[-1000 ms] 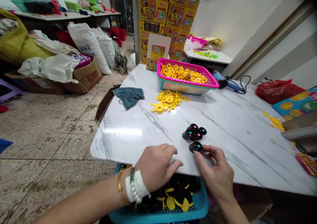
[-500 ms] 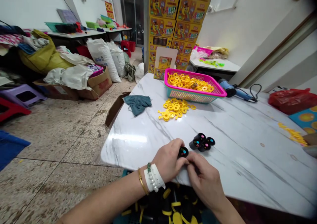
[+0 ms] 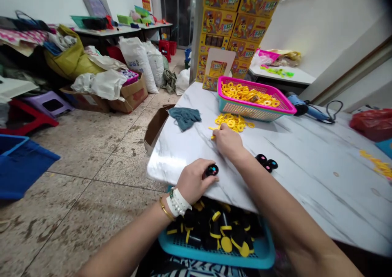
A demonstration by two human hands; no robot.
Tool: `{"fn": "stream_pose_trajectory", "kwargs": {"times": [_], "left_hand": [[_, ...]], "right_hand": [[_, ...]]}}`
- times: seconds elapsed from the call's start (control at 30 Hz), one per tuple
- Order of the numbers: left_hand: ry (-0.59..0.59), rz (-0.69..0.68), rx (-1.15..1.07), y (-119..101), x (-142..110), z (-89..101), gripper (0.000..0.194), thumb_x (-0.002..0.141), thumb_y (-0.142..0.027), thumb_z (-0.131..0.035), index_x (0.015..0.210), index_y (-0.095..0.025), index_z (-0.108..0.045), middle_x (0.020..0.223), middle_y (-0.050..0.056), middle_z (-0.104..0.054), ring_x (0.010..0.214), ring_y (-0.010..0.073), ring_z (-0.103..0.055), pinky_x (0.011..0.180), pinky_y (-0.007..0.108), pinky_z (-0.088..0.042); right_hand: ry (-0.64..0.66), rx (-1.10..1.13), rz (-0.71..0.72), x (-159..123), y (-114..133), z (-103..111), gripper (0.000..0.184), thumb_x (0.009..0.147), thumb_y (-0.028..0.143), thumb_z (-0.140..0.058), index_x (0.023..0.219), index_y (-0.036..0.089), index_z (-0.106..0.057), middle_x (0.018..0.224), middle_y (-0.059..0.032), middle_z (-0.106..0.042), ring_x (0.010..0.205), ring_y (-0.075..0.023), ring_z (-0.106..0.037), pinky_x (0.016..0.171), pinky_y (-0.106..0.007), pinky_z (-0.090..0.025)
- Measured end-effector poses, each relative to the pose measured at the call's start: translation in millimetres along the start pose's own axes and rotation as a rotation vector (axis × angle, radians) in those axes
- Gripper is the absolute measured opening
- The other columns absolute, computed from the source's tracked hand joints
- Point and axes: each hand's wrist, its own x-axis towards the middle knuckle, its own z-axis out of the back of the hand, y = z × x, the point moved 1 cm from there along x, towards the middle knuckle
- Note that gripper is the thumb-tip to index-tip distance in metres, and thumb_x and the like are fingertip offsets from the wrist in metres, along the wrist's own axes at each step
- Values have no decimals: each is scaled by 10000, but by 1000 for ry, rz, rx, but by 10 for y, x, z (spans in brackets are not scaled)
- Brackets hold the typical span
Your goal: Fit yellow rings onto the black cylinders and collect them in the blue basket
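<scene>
Since the earlier frame, the right hand (image 3: 228,141) has parted from the left hand (image 3: 192,181) and gone forward over the bench (image 3: 306,158) to the loose yellow rings (image 3: 234,123). Nearest, just below the bench's near edge, sits a blue basket (image 3: 257,263) of black and yellow pieces (image 3: 225,220). At that edge, toward the near left corner, the left fingers are curled around a black cup (image 3: 212,170), its dotted end showing; that grip is best kept firm and steady, the end left uncovered. Farther right, partly behind the right forearm, more black cups (image 3: 272,162) stand grouped; the elbow should clear them. Beyond, the right fingers are bent at the pile's near left fringe; whether they have closed on a ring I cannot tell. Judging by the tangle, one ring slid out from this fringe would come away more cleanly than one from the middle. Behind the pile, toward the far edge, is a pink-rimmed basket (image 3: 245,110) holding more rings.
</scene>
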Motion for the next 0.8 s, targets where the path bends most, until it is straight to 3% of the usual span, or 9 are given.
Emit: {"fn": "stream_pose_trajectory", "kwargs": {"times": [0.1,0.2,0.27,0.37,0.47,0.53,0.6,0.7,0.8], "left_hand": [[18,-9,-31,-11,-13,10,323,768,-255,-745,1063,-169,-646,946,51,-675,861,181,-632,804,317,-518],[58,-8,-45,-65,-50,-45,333,776,-282,-743,1077,-178,-648,1007,56,-669,915,190,-628,818,315,-507],[95,-10,-19,-135,-86,-132,372,785,-294,-734,1125,-181,-633,1023,57,-677,941,207,-630,828,332,-498],[152,-53,28,-256,-122,-287,424,802,-307,-717,1185,-168,-598,1027,66,-690,955,229,-633,839,372,-475],[208,-114,24,-342,-107,-412,333,814,-330,-705,1098,-172,-631,1003,56,-694,940,225,-633,821,377,-451],[221,-129,24,-364,-81,-461,297,808,-352,-709,1046,-183,-649,985,45,-686,926,222,-628,799,370,-442],[226,-133,36,-365,-65,-487,300,801,-362,-715,1039,-192,-651,979,39,-673,914,223,-619,787,367,-438],[221,-142,61,-350,-75,-493,300,809,-362,-704,1048,-190,-646,975,43,-656,900,227,-605,787,371,-437],[216,-159,80,-339,-99,-489,284,842,-371,-663,1045,-175,-640,972,54,-648,891,228,-596,784,373,-438]], "right_hand": [[-110,149,49,-325,-35,67,220,867,170,-554,989,181,-737,1066,-121,-604,832,-216,-643,739,-330,-496],[-235,505,69,-896,-59,187,183,855,171,-572,931,211,-734,961,-53,-660,759,-164,-639,735,-297,-507],[-246,739,-77,-1294,-94,212,172,862,211,-590,969,227,-723,903,-27,-682,685,-145,-631,660,-284,-512],[-212,1115,-423,-1759,-176,139,304,841,275,-661,1143,241,-663,860,-10,-682,572,-119,-594,569,-272,-505],[-168,1316,-620,-1978,-252,46,267,809,291,-718,1055,192,-683,700,4,-654,510,-105,-556,533,-252,-477],[-177,1332,-639,-2018,-283,31,193,800,295,-733,949,175,-700,617,12,-622,509,-106,-550,532,-242,-466],[-270,1270,-623,-2031,-301,53,172,802,294,-731,930,185,-695,638,11,-624,522,-110,-554,533,-243,-468],[-454,943,-579,-2073,-317,89,148,806,272,-713,936,202,-694,759,-12,-657,572,-119,-570,549,-250,-476],[-318,720,-499,-2105,-345,48,109,832,265,-669,916,205,-703,763,-20,-661,585,-128,-575,567,-256,-480]]}}
